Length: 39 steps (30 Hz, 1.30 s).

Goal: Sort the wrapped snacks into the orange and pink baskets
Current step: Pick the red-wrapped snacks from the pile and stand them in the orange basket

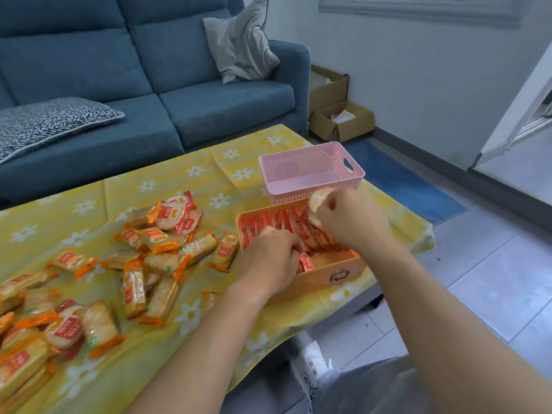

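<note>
An orange basket (pixel 325 276) stands near the table's right edge with a row of red-wrapped round snacks (pixel 268 224) standing upright inside. Behind it sits a pink basket (pixel 301 174) with nothing visible in it. My right hand (pixel 349 218) grips a red-wrapped round snack (pixel 318 198) at the far end of the row. My left hand (pixel 268 255) reaches into the orange basket and presses against the row, fingers curled among the packets. A loose heap of orange-wrapped and red-wrapped snacks (pixel 161 243) lies to the left on the yellow flowered tablecloth (pixel 194 321).
More wrapped snacks (pixel 35 333) are piled at the table's near left. A blue sofa (pixel 149 85) with cushions stands behind the table. Cardboard boxes (pixel 340 118) sit on the floor by the wall. My knee and a white shoe (pixel 310 369) are below the table's edge.
</note>
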{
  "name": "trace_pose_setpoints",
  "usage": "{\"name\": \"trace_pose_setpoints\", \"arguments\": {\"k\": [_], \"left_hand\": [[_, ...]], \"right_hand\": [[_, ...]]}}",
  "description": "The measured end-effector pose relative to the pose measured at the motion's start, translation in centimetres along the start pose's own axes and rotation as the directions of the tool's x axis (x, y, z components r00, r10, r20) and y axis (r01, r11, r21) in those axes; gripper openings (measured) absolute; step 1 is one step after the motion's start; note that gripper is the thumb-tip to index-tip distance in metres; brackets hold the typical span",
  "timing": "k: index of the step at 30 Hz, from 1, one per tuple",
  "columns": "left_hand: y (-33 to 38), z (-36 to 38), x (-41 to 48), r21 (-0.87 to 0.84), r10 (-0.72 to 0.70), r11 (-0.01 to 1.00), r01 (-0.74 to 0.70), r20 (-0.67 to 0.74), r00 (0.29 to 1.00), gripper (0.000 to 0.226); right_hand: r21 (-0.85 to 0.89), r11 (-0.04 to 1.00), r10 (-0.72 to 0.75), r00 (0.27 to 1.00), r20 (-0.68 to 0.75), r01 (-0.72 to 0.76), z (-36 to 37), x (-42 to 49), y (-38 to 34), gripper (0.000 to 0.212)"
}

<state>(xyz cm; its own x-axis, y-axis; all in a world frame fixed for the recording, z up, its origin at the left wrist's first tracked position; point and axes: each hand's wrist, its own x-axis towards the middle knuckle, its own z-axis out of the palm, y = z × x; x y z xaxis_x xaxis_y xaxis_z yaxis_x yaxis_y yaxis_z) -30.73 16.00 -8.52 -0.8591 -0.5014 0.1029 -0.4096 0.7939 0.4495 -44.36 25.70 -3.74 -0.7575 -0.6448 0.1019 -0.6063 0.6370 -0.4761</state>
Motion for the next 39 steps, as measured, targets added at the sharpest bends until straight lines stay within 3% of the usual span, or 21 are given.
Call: {"name": "trace_pose_setpoints", "arguments": {"k": [1,2,5,10,13,16,20,24,27,31,32,34,36,39], "left_hand": [[0.1,0.0,0.0,0.010,0.003,1.000,-0.003,0.004,1.000,0.030],[0.0,0.1,0.1,0.022,0.010,1.000,-0.011,0.011,1.000,0.030],[-0.2,0.3,0.2,0.032,0.021,0.999,-0.022,0.030,0.999,0.031],[-0.6,0.1,0.1,-0.014,0.029,1.000,-0.028,0.046,0.999,0.032],[-0.8,0.0,0.2,-0.035,0.019,0.999,-0.017,0.064,0.998,0.030],[-0.7,-0.2,0.1,-0.167,-0.049,0.985,0.046,-0.014,0.999,0.027],[-0.2,-0.5,-0.5,-0.384,-0.189,0.921,0.060,-0.307,0.933,0.037],[0.6,0.2,-0.4,-0.401,-0.089,0.914,-0.063,-0.349,0.933,0.038],[1.1,1.1,-0.1,-0.371,-0.038,0.924,-0.091,-0.327,0.944,0.033],[1.0,1.3,0.2,-0.297,0.009,0.952,-0.080,-0.233,0.972,0.031],[0.9,1.3,0.2,-0.231,0.025,0.970,-0.068,-0.184,0.983,0.034],[0.9,1.3,0.2,-0.010,0.052,0.999,-0.053,-0.069,0.996,0.036],[1.0,1.5,0.1,0.130,0.051,0.990,-0.049,-0.016,0.999,0.035],[1.1,1.6,0.1,0.138,0.038,0.990,-0.035,-0.019,0.999,0.035]], "right_hand": [[-0.013,1.000,0.015,0.991,-0.134,-0.017,-0.5,0.3,0.5,0.020],[-0.042,0.997,0.048,0.980,-0.195,-0.057,-0.6,0.7,1.1,0.029],[-0.135,0.976,0.162,0.982,-0.096,-0.174,0.1,1.6,2.9,0.064],[-0.009,0.994,0.107,0.990,-0.091,-0.108,-0.1,2.1,2.9,0.076],[0.205,0.979,0.033,0.999,-0.038,-0.024,-0.8,1.8,2.1,0.068],[0.274,0.958,-0.069,0.995,-0.075,0.087,-2.4,1.0,1.3,0.057],[0.171,0.971,-0.182,0.981,0.071,0.168,-2.9,-0.5,0.4,0.050],[-0.011,0.983,-0.182,0.981,0.063,0.183,0.6,-1.3,-0.4,0.029],[-0.029,0.987,-0.151,0.980,0.133,0.156,1.9,-1.4,-1.2,0.028],[0.120,0.991,-0.104,0.930,0.353,0.066,-0.2,-0.8,-0.6,0.028],[0.182,0.983,-0.073,0.938,0.339,0.011,-0.7,-0.6,0.0,0.024],[0.233,0.971,0.012,0.985,0.169,-0.052,-1.6,0.2,1.2,0.023],[0.115,0.991,0.074,0.997,-0.027,-0.070,-1.8,1.0,2.4,0.030],[-0.173,0.978,0.115,0.993,-0.007,-0.114,-0.2,1.7,3.3,0.061]]}}
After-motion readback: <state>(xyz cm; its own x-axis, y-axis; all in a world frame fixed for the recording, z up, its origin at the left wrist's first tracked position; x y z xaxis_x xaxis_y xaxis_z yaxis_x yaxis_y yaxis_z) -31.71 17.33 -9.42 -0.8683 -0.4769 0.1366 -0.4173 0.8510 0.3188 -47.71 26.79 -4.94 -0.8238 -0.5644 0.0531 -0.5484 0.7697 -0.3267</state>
